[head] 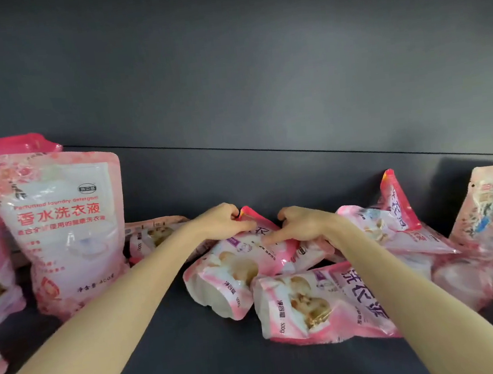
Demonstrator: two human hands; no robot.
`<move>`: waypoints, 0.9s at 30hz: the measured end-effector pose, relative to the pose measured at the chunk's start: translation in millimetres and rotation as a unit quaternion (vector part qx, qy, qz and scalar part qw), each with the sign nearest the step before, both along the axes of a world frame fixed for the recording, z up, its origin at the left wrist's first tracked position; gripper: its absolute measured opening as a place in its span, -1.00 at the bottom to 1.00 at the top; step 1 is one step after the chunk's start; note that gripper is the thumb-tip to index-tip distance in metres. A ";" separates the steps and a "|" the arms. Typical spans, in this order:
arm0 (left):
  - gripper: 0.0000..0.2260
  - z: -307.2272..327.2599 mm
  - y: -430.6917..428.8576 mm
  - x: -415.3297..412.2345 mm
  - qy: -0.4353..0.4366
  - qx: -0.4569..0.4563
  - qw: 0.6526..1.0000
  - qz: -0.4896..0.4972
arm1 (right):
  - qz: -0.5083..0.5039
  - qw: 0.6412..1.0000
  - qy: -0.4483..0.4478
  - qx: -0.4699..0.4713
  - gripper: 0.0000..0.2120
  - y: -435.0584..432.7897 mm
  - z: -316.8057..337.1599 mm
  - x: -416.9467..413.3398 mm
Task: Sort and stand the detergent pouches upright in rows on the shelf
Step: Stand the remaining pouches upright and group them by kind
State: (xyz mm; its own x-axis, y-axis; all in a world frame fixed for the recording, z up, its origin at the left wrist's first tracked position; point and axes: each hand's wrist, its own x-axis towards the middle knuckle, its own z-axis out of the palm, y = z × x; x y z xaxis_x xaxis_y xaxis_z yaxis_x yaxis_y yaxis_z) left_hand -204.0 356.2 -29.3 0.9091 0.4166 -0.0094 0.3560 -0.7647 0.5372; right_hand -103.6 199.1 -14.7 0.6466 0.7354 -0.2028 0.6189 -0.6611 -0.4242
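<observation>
- A tilted pouch (238, 264) at the middle of the dark shelf (177, 348) is gripped at its top edge by the left hand (223, 220) and the right hand (301, 223).
- Its right side is hidden under the right hand.
- A tall pouch (62, 229) is stood upright at left; the pouches behind it are cut off.
- The pile (429, 242) at right is blurred.
</observation>
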 end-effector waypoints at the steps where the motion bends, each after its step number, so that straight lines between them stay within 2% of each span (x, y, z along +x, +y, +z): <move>1: -0.38 0.3 1.1 3.7 0.012 -0.001 1.000 -0.001 | -0.001 1.000 0.024 0.012 -0.39 0.4 -0.8 2.7; 3: -0.40 0.7 2.0 7.9 0.001 -0.030 1.000 -0.009 | -0.006 0.998 0.057 0.036 -0.33 1.4 -3.1 6.1; 6: -0.74 1.0 1.9 9.1 -0.065 -0.141 0.988 -0.011 | -0.013 0.995 0.051 0.082 -0.34 2.6 -3.9 6.5; 9: -0.69 0.2 3.8 9.4 -0.117 -0.199 0.973 -0.009 | -0.010 0.991 0.042 0.127 -0.52 3.0 -3.4 7.1; 11: -0.75 2.3 2.6 9.4 -0.145 -0.211 0.966 -0.023 | -0.003 0.988 0.044 0.150 -0.61 1.9 -1.8 7.7; 13: -0.81 4.6 1.5 8.7 -0.172 -0.218 0.960 -0.033 | 0.004 0.986 0.035 0.165 -0.68 0.9 2.6 8.4; 18: -0.83 18.9 -3.2 0.7 -0.254 -0.256 0.931 -0.056 | 0.001 0.978 0.002 0.209 -0.75 -6.9 25.4 6.6; 20: -0.84 31.0 -6.3 -1.6 -0.295 -0.271 0.914 -0.061 | -0.005 0.964 0.017 0.266 -0.77 -11.7 36.1 2.2; 24: -0.85 53.3 -10.0 -4.7 -0.371 -0.294 0.878 -0.069 | -0.037 0.911 0.075 0.405 -0.74 -17.7 51.2 -2.9; 27: -0.86 58.2 -10.6 -10.2 -0.400 -0.302 0.863 -0.066 | -0.054 0.888 0.151 0.432 -0.64 -18.8 52.5 -2.4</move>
State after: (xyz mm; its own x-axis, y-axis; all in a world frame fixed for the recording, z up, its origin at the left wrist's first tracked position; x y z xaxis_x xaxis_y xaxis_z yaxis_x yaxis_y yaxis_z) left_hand -214.2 345.7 28.9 0.7643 0.4474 0.4645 -0.3823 -0.2657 0.8850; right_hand -105.9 180.3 37.8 0.7342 0.6386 0.2305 0.3442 -0.0576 -0.9371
